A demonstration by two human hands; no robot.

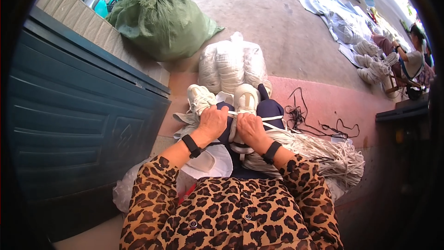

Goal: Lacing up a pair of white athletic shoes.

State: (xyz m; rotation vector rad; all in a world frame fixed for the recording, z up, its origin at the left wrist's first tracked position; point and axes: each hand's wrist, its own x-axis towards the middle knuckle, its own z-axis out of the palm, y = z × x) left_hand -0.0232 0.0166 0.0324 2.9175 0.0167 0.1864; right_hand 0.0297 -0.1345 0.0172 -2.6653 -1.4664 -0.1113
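Observation:
Between my two hands runs a white shoelace, pulled taut above my dark-trousered knees. My left hand is closed on one stretch of it. My right hand pinches it a little to the right, in front of a beige-and-white sneaker. The sneaker stands upright between my knees, its lower part partly hidden by my right hand. A second pale sneaker, with white laces, is just beyond my left hand. By my right forearm, a thick hank of white shoelaces spreads across my thigh and off to the right.
Plastic-wrapped white bundles stand ahead, with a large green sack behind them. Black laces lie on the reddish floor. A dark blue door closes off the left. At far right a person sits beside more white bundles.

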